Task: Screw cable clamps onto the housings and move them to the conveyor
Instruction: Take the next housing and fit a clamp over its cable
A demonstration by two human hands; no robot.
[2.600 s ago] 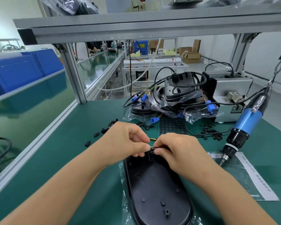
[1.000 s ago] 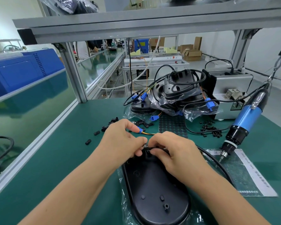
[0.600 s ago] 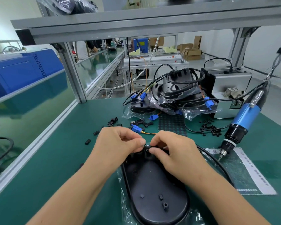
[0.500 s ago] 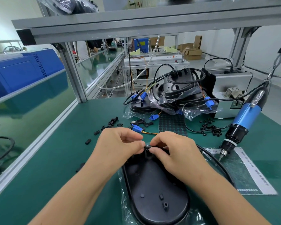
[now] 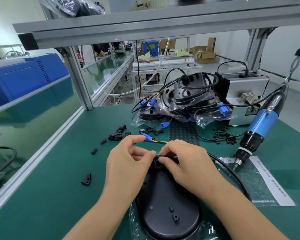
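— Where the bench edge is nearest, what is seen?

— One black housing (image 5: pixel 164 201) is laid flat on clear plastic wrap on the green mat (image 5: pixel 59 196), its far end under two hands. A small cable clamp (image 5: pixel 158 156) is pinched between thumb and forefinger of the left hand (image 5: pixel 128 163), the other fingers curled. The black cable (image 5: pixel 232 172) is pressed at the same spot by the curled fingers of the right hand (image 5: pixel 190 163).

— And just past the hands?

— One blue connector (image 5: pixel 146 137) on orange and yellow wires is seen touching the left knuckles. One loose black clamp piece (image 5: pixel 87 180) lies alone to the left. One blue electric screwdriver (image 5: pixel 256 129) hangs at the right, its bit over a printed sheet (image 5: pixel 270 184).

— Farther back?

— Spare clamps (image 5: pixel 119 133) are scattered in a cluster too tight to be counted, as are the black screws (image 5: pixel 223 136). A stack of bagged housings (image 5: pixel 185 101) is piled behind, the number hidden. The conveyor (image 5: pixel 24 122) runs along the left.
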